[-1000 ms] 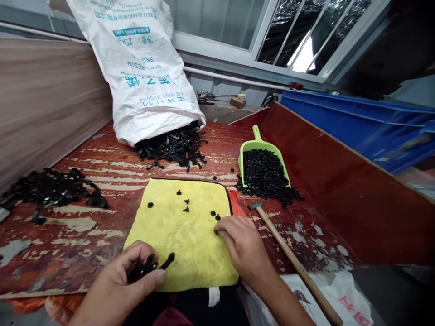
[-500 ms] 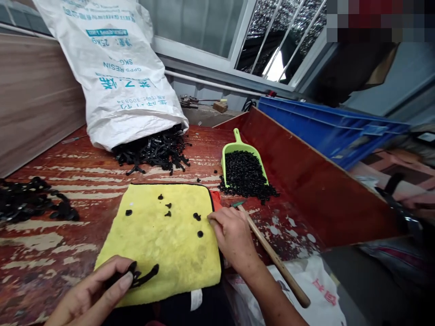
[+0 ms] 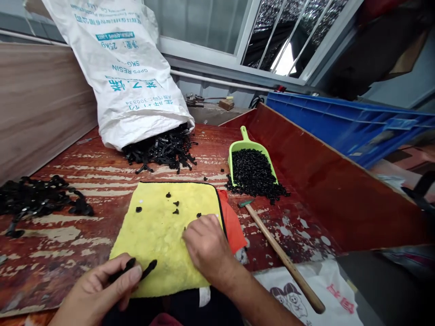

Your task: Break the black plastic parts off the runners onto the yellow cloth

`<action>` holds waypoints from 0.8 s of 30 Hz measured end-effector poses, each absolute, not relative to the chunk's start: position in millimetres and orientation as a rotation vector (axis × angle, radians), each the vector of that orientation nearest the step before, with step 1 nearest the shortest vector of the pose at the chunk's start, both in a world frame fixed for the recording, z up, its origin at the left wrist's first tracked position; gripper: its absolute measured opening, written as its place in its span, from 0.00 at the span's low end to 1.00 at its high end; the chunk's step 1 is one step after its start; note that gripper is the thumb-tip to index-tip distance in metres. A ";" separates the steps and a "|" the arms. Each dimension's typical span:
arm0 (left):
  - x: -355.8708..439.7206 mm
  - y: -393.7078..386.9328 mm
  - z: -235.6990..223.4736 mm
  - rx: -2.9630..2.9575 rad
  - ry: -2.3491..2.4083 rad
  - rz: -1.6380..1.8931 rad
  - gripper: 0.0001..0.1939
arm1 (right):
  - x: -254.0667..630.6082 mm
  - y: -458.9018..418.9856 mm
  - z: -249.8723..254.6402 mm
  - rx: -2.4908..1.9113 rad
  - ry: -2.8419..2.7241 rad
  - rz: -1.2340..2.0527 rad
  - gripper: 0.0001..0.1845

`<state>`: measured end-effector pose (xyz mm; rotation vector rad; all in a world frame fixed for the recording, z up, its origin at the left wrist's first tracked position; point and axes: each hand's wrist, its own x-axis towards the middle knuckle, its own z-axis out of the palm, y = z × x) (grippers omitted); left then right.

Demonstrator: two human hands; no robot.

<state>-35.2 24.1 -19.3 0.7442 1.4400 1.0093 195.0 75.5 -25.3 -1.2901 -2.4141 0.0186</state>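
My left hand (image 3: 102,287) is closed at the near left corner of a yellow cloth (image 3: 152,240), pinching a black plastic piece (image 3: 148,270) between thumb and fingers. One arm of that piece sticks out to the right; the rest is hidden by the fingers. Over the right part of the cloth is my right hand (image 3: 209,249), fingers curled together and pointing left. Whatever is in its fingertips is hidden. Several small black plastic parts (image 3: 176,211) lie scattered on the cloth, one of them partly visible just behind my right knuckles.
A white sack (image 3: 136,90) spills black plastic pieces (image 3: 163,149) at the back. More black pieces (image 3: 44,197) are heaped at left. A green dustpan (image 3: 244,134) full of small black parts stands right of centre, near a wooden-handled hammer (image 3: 285,258). A red board (image 3: 306,181) borders the right side.
My right hand has moved left and nearer from the cloth's right edge, now covering part of the cloth. My left hand still holds its black piece. The view has shifted slightly.
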 end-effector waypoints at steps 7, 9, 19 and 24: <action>-49.0 30.7 -8.5 0.725 1.518 1.057 0.21 | 191.1 65.3 -26.8 -1.138 -2.286 0.360 0.08; -53.0 32.0 -8.0 0.807 1.544 1.091 0.25 | 197.2 67.3 -22.7 -1.225 -2.199 0.389 0.10; -36.0 46.8 -2.7 0.944 1.423 0.844 0.18 | 155.6 60.3 -27.2 -1.412 -2.228 0.380 0.02; -22.4 57.8 -9.7 1.435 1.420 0.698 0.11 | 154.0 55.4 -32.0 -1.423 -2.215 0.441 0.01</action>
